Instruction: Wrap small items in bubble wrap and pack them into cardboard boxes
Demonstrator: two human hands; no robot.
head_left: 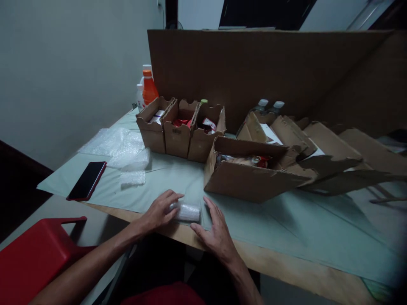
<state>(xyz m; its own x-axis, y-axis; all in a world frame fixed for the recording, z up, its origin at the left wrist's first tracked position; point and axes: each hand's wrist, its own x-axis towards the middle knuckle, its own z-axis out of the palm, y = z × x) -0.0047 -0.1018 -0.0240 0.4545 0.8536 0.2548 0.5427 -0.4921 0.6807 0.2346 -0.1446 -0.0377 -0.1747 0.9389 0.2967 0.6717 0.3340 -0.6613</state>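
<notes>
A small rolled bundle of clear bubble wrap [188,212] lies on the table cloth near the front edge. What may be inside the bundle I cannot make out. My left hand [161,211] grips its left end, thumb in front and fingers curled over the back. On the other side, my right hand [216,231] is open just beside the right end, thumb and fingers spread apart. Loose sheets of bubble wrap [122,146] lie to the left, with a small flat piece [132,178] closer to my left hand.
A phone [87,181] with a red case lies at the table's left. Cardboard bins [179,142] stand behind; a longer cardboard box [251,180] is to the right. Bottles [149,89] stand at the back, before a tall cardboard panel [238,67]. A red stool [38,254] is at lower left.
</notes>
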